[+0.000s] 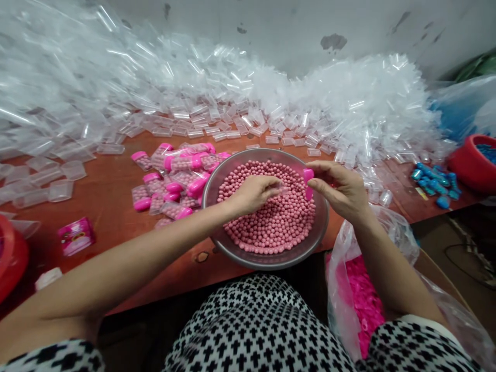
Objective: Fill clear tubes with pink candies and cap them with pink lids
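A metal bowl [267, 261] full of pink beads [267, 222] stands at the table's front edge. Over the beads, my left hand [256, 194] is closed on a small clear plastic tube [284, 190], which is hard to make out against them. My right hand [341, 190], at the bowl's right rim, pinches a bright pink cap [308, 182] between thumb and fingers. Cap and tube are apart. Left of the bowl lies a pile of filled tubes with pink caps [186, 163], some of them against its side.
Heaps of clear tubes [232, 77] cover the back of the table along the wall. A bag of pink caps [364, 299] sits below my right arm. Blue filled tubes [436, 181] lie beside a red bowl [470, 165]. A pink packet [76, 236] and another red tub [11, 258] are at left.
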The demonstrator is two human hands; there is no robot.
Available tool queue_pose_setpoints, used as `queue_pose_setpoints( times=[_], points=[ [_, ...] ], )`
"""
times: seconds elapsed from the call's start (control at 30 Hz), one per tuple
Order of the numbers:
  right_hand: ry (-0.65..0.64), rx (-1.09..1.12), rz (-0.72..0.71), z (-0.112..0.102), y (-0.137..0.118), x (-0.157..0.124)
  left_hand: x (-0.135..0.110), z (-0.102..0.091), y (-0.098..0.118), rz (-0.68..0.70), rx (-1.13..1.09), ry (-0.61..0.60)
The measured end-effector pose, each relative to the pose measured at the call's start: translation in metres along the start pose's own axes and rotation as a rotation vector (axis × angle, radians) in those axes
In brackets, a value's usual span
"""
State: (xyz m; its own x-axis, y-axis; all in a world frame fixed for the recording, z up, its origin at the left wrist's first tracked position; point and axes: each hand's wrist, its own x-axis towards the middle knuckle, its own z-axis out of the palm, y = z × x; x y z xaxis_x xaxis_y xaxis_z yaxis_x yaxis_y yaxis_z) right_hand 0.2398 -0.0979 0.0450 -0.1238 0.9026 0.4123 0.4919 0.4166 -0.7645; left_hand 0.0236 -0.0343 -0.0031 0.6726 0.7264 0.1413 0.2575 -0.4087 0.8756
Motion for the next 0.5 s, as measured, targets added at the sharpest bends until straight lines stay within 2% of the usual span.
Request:
queue_pose_setpoints(
  times=[0.07, 0.1, 0.17, 0.27, 0.33, 0.47, 0.5],
  points=[
    [0.027, 0.055, 0.046, 0.001, 0.006, -0.001, 0.008, -0.001, -0.006, -0.008, 0.371, -0.082],
    [0.032, 0.079, 0.060, 0.001, 0.009, -0.001, 0.012, 0.001, -0.008, -0.010, 0.479, -0.136],
    [0.029, 0.108, 0.072, 0.004, 0.015, -0.004, 0.023, 0.008, -0.009, 0.000, 0.525, -0.212],
    [0.032, 0.088, 0.082, 0.004, 0.022, -0.010, 0.033, 0.019, -0.006, 0.028, 0.439, -0.209],
    [0.044, 0.077, 0.099, 0.001, 0.025, -0.013, 0.032, 0.020, -0.002, 0.020, 0.248, -0.179],
    [0.075, 0.163, 0.128, -0.005, 0.027, -0.012, 0.015, 0.008, 0.006, -0.084, -0.530, -0.138],
    [0.083, 0.186, 0.128, -0.006, 0.026, -0.010, 0.010, 0.005, 0.008, -0.098, -0.652, -0.123]
  ],
)
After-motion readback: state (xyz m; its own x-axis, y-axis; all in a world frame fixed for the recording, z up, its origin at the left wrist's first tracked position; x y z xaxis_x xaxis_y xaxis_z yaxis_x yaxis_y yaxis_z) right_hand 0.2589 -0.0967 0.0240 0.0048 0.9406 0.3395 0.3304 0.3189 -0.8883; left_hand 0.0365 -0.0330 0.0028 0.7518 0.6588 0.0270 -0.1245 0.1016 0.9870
